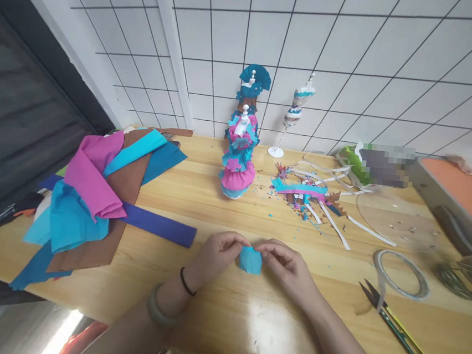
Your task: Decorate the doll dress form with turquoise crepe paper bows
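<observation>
A small piece of light-blue crepe paper (250, 261) hangs between my two hands, low over the middle of the table. My left hand (223, 254) pinches its upper left edge with thumb and forefinger. At the upper right edge, the fingertips of my right hand (283, 265) grip the same piece. Beyond my hands stands a small dress form covered in pink and blue crepe paper (240, 158) with ruffles and flowers. Directly behind it rises a second form with a teal paper fan (259, 78).
Folded crepe paper sheets (89, 177) pile up at the left. A bare-topped white dress form (294, 113) stands by the tiled wall. Paper scraps and strips (305, 192) litter the back right. A roll of tape (402, 273) and yellow-green thread snips (406, 341) lie at the right.
</observation>
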Motion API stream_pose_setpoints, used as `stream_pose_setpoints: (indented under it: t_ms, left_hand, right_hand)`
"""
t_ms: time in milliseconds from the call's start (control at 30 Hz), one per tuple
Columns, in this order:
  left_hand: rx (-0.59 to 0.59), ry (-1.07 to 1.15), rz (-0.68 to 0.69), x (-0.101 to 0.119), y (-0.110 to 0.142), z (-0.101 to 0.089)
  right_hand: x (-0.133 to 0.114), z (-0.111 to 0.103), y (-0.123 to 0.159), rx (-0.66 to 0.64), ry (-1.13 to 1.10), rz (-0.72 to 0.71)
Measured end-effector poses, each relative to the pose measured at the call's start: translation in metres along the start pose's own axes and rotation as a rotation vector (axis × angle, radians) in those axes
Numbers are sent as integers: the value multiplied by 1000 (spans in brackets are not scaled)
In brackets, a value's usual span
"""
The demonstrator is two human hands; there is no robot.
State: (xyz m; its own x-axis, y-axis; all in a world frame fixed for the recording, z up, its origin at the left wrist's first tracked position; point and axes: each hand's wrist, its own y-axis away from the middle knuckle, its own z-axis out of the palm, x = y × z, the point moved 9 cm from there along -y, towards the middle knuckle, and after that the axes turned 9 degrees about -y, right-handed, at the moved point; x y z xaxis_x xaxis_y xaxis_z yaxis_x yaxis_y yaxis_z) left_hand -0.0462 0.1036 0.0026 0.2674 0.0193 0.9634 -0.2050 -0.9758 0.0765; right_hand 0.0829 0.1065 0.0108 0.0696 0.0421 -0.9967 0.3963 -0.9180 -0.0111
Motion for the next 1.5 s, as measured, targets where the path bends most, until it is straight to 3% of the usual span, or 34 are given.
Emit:
stream_pose_setpoints:
  t_ms: [167, 433, 567, 867, 1067, 1267, 1500]
  left_hand:
    - [-9, -65, 54, 9, 1, 1]
    - [-13, 95, 12, -7, 0, 7]
    - [12, 26, 28, -7, -2, 3]
    - [74, -272, 103, 5, 0, -5]
    - [37, -276, 124, 11, 1, -6]
    - [-24, -158, 53, 4, 1, 2]
    - [-17, -232, 89, 11, 2, 1]
  right_hand:
    - [4, 3, 0, 0, -43, 15]
    - [18, -4, 0, 110, -68, 9]
    - [15, -5, 0, 120, -15, -16]
    - [3, -5, -1, 95, 33, -43]
    - [5, -5, -1, 69, 55, -30]
    - [-2, -2, -1, 38, 54, -63]
    - [2, 4, 0, 19, -3, -20]
